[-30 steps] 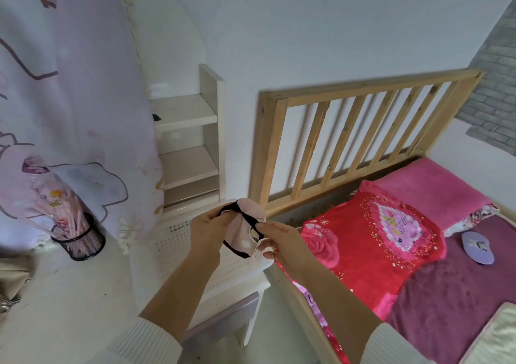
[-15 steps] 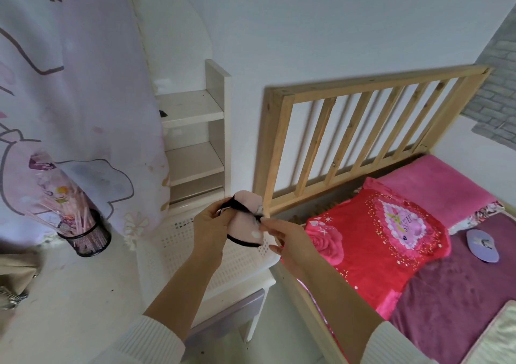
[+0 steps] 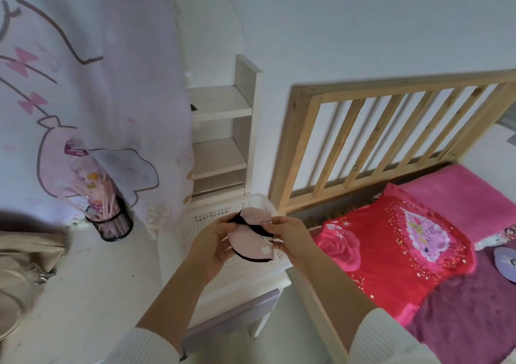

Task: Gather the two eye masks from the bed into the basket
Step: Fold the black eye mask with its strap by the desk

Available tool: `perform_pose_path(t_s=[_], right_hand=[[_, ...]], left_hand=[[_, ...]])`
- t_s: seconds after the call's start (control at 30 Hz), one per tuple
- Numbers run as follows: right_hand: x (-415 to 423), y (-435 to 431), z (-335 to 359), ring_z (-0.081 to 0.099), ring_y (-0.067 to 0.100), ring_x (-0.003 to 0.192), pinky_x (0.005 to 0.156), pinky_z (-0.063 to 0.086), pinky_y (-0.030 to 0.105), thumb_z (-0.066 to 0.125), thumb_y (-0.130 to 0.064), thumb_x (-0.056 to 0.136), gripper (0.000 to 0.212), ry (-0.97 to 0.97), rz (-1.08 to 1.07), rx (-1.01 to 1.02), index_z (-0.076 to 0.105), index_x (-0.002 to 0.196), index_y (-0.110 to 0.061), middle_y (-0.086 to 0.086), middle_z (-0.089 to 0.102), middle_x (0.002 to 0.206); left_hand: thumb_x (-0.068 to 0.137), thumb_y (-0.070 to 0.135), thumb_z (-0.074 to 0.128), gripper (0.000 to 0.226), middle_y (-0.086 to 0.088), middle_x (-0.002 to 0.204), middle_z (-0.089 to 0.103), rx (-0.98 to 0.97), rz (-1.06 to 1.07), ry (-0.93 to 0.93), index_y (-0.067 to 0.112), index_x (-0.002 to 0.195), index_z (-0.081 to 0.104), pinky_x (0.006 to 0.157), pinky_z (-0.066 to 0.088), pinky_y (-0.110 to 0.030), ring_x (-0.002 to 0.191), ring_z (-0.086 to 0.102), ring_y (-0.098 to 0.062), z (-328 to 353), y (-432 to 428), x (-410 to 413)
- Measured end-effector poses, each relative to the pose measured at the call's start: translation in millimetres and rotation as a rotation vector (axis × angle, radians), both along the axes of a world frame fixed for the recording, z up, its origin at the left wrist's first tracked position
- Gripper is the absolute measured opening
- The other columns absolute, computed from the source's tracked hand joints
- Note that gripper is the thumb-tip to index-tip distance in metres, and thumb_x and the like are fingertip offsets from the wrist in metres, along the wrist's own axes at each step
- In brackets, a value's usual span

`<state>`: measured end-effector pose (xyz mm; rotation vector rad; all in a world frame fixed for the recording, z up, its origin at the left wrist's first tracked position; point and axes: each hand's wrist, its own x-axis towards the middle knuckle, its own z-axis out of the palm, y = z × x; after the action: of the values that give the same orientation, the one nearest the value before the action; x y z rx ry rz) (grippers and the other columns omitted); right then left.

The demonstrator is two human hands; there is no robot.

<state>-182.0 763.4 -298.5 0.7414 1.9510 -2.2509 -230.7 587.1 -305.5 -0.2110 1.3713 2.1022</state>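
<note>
A folded pink eye mask [image 3: 251,240] with a black strap is held between both hands above the white perforated basket [image 3: 206,219]. My left hand [image 3: 213,247] grips its left side and the strap. My right hand [image 3: 291,239] pinches its right edge. A second, purple eye mask [image 3: 506,263] lies on the purple blanket at the bed's right edge, partly cut off by the frame.
The basket sits on a small white stand between a white shelf unit [image 3: 223,140] and the wooden headboard [image 3: 391,140]. A red pillow [image 3: 391,246] and pink pillow [image 3: 460,196] lie on the bed. A black mesh cup [image 3: 111,221] and beige bag [image 3: 25,257] sit left.
The view has shifted left and down. Both hands have carried the pink mask lower, over the basket, and folded it more tightly.
</note>
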Motion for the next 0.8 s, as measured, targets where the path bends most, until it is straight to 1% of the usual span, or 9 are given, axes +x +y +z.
perform_pose_path(t_s=[0.1, 0.2, 0.27, 0.4, 0.47, 0.53, 0.6, 0.73, 0.8], right_hand=[[-5, -10, -15, 0.056, 0.017, 0.065, 0.059, 0.044, 0.027, 0.072, -0.014, 0.080, 0.005, -0.051, 0.060, 0.126, 0.071, 0.079, -0.009, 0.005, 0.066, 0.071], [-13, -16, -30, 0.053, 0.011, 0.055, 0.049, 0.039, 0.021, 0.072, -0.017, 0.080, 0.008, -0.110, 0.111, 0.191, 0.071, 0.072, -0.015, 0.001, 0.065, 0.065], [-22, -22, -38, 0.054, 0.008, 0.052, 0.044, 0.039, 0.018, 0.073, -0.018, 0.080, 0.009, -0.138, 0.118, 0.263, 0.072, 0.071, -0.016, -0.001, 0.065, 0.062], [-51, -33, -59, 0.058, 0.005, 0.053, 0.043, 0.041, 0.013, 0.069, -0.015, 0.085, 0.008, -0.186, 0.090, 0.312, 0.068, 0.079, -0.010, 0.001, 0.064, 0.068], [-63, -42, -70, 0.055, 0.009, 0.060, 0.048, 0.039, 0.016, 0.066, -0.015, 0.086, 0.007, -0.238, 0.105, 0.341, 0.067, 0.086, -0.008, 0.003, 0.063, 0.075], [-71, -56, -86, 0.053, 0.011, 0.058, 0.044, 0.038, 0.017, 0.068, -0.014, 0.085, 0.008, -0.294, 0.147, 0.345, 0.067, 0.089, -0.007, 0.004, 0.061, 0.074], [-77, -72, -101, 0.053, 0.013, 0.054, 0.042, 0.039, 0.018, 0.068, -0.013, 0.085, 0.004, -0.340, 0.195, 0.336, 0.067, 0.084, -0.009, 0.005, 0.060, 0.069], [-82, -84, -122, 0.055, 0.020, 0.080, 0.070, 0.048, 0.029, 0.063, -0.014, 0.087, 0.030, -0.433, 0.293, 0.384, 0.066, 0.114, -0.003, 0.009, 0.060, 0.093], [-80, -83, -123, 0.053, 0.021, 0.081, 0.072, 0.045, 0.031, 0.063, -0.012, 0.086, 0.031, -0.422, 0.307, 0.409, 0.066, 0.112, 0.003, 0.022, 0.062, 0.094]], left_hand=[[0.077, -0.005, 0.057, 0.046, -0.006, 0.100, 0.075, -0.186, -0.099, 0.122, 0.028, 0.104, 0.073, 0.064, 0.060, -0.036, 0.089, 0.073, -0.028, -11, -19, -3], [0.079, 0.002, 0.064, 0.026, -0.011, 0.092, 0.075, -0.384, -0.139, 0.174, 0.023, 0.093, 0.073, 0.061, 0.059, -0.030, 0.075, 0.075, -0.021, -22, -36, -8], [0.082, 0.012, 0.068, 0.016, -0.009, 0.092, 0.075, -0.551, -0.180, 0.257, 0.023, 0.092, 0.070, 0.066, 0.058, -0.029, 0.075, 0.073, -0.017, -34, -44, -10], [0.082, 0.008, 0.064, 0.036, -0.001, 0.124, 0.060, -1.067, -0.021, 0.721, 0.024, 0.114, 0.066, 0.090, 0.044, -0.026, 0.114, 0.052, -0.019, -62, -67, -10], [0.078, 0.006, 0.067, 0.046, -0.010, 0.137, 0.051, -1.233, 0.051, 0.852, 0.019, 0.122, 0.063, 0.098, 0.044, -0.038, 0.128, 0.039, -0.030, -72, -80, -11], [0.077, 0.010, 0.068, 0.055, -0.014, 0.146, 0.040, -1.315, 0.015, 0.806, 0.018, 0.131, 0.056, 0.103, 0.040, -0.048, 0.134, 0.030, -0.036, -82, -91, -11], [0.081, 0.015, 0.065, 0.059, -0.013, 0.152, 0.031, -1.321, -0.060, 0.707, 0.018, 0.137, 0.048, 0.106, 0.036, -0.049, 0.138, 0.024, -0.035, -90, -97, -10], [0.083, 0.018, 0.060, 0.062, -0.008, 0.158, 0.017, -1.371, -0.155, 0.654, 0.019, 0.142, 0.038, 0.110, 0.032, -0.047, 0.143, 0.016, -0.031, -102, -97, -5], [0.083, 0.018, 0.059, 0.063, -0.009, 0.159, 0.014, -1.414, -0.164, 0.657, 0.021, 0.142, 0.037, 0.112, 0.026, -0.048, 0.144, 0.011, -0.031, -102, -94, -3]])
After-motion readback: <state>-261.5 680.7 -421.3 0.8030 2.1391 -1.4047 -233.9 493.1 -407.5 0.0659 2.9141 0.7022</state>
